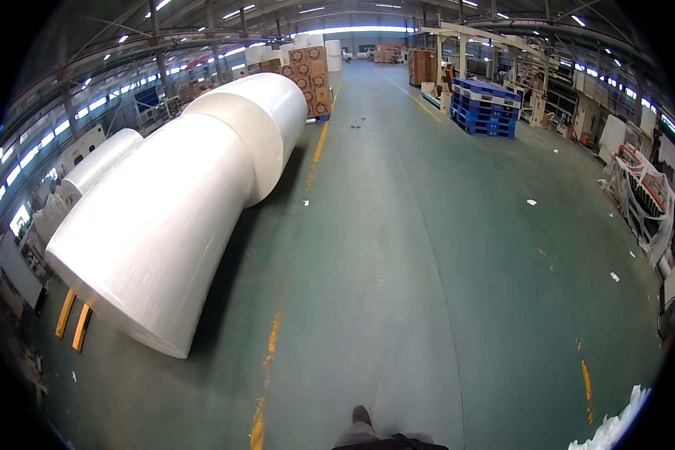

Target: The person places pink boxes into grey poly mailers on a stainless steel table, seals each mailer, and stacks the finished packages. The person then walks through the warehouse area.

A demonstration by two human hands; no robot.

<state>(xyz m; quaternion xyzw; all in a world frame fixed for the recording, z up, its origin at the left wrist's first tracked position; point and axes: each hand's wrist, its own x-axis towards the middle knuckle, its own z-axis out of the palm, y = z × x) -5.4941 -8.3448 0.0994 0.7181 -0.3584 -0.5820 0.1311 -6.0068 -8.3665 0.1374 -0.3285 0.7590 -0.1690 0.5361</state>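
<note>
Neither of my hands shows in the head view, so what they hold or touch cannot be seen. At the lower edge one dark shoe (361, 415) of mine points forward on the green floor. To my left lies a huge white roll (157, 217), on its side. Beyond it, end to end, a second white roll (266, 124) lies at a slight angle. Two yellow bars (73, 322) stick out from beneath the near roll's end.
A green aisle (382, 225) runs ahead between worn yellow lines. Stacked brown patterned boxes (307, 79) stand beyond the rolls. Blue pallets (486, 109) are piled at right. Machinery (637, 187) lines the right side, with white scraps (531, 202) on the floor. White crumpled material (615, 427) lies at lower right.
</note>
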